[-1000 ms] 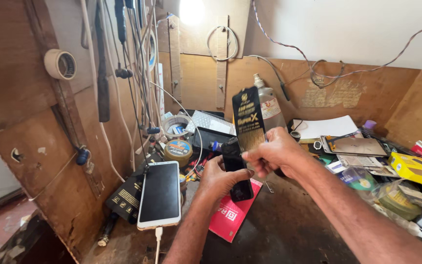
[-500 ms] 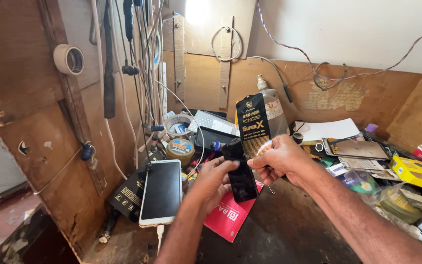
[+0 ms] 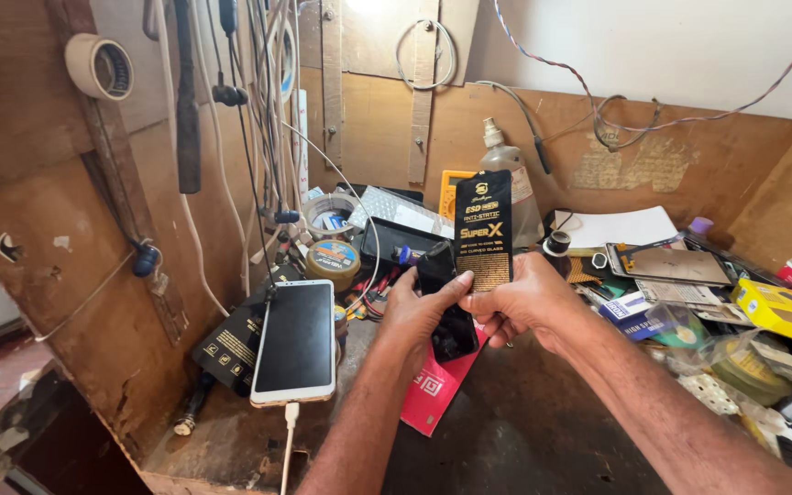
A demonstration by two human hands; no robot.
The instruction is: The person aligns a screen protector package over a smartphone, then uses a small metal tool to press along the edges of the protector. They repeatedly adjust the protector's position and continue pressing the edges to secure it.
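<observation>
- Left hand [image 3: 419, 307] closed around a dark phone-shaped slab [image 3: 446, 307], thumb pressed over its upper front, fingers wrapped behind.
- Right hand [image 3: 529, 298] pinching the lower end of a tall black sleeve with gold print [image 3: 483, 229], held upright just above the slab and touching it.
- Both hands close together, knuckles nearly meeting, raised over the workbench [image 3: 524, 440] in front of the white phone.
- White phone [image 3: 296, 341] lying face up left of the hands, screen dark, white cable [image 3: 287, 445] plugged into its bottom edge and running off the bench edge.
- Black printed packet [image 3: 231, 344] tucked partly under the left side of the white phone.
- Red packet [image 3: 433, 394] flat on the bench right of the white phone, directly below the slab.
- Round tin with a coloured lid [image 3: 333, 261] just behind the white phone; roll of clear tape [image 3: 327, 213] further back.
- Plastic bottle with a nozzle [image 3: 511, 179] standing behind the black sleeve, against the wooden back panel.
- Yellow box [image 3: 781, 312] and a heap of small packets and bags far right of the white phone.
- Roll of tape [image 3: 98, 66] hung on the wooden wall high above and left of the white phone, cables dangling beside it.
</observation>
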